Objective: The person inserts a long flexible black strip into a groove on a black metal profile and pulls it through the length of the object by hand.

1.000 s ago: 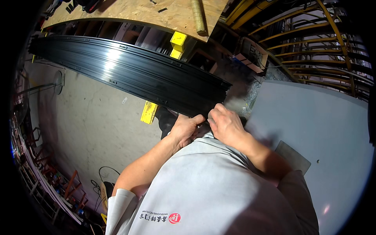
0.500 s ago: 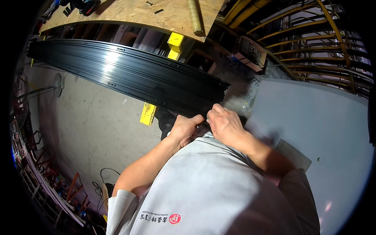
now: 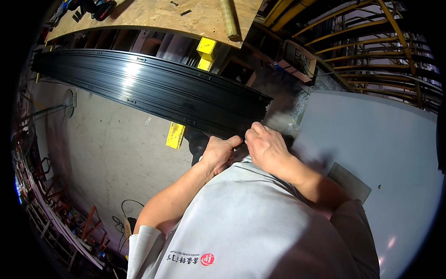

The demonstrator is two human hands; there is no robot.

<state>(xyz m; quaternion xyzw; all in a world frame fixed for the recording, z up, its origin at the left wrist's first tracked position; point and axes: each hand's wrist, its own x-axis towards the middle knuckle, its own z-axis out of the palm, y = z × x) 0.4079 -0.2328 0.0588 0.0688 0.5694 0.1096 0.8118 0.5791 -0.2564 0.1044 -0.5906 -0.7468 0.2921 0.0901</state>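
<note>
Several long black grooved profiles [image 3: 162, 88] lie side by side, stretching from the far left to just in front of my body. At their near right end, my left hand [image 3: 218, 152] is closed, its thumb pointing toward the right hand. My right hand [image 3: 267, 148] is closed too, fingers bent down by the corner of the profiles. The fingertips of both hands almost meet. Whatever they pinch is hidden between the fingers and my shirt.
Yellow supports [image 3: 175, 135] hold up the profiles. Beyond stands a wooden-board bench [image 3: 153, 16] with a round wooden bar [image 3: 229, 21] and a power tool [image 3: 104, 10]. At right are a large grey panel [image 3: 385, 135], a yellow rack [image 3: 367, 58] and an open carton [image 3: 297, 63].
</note>
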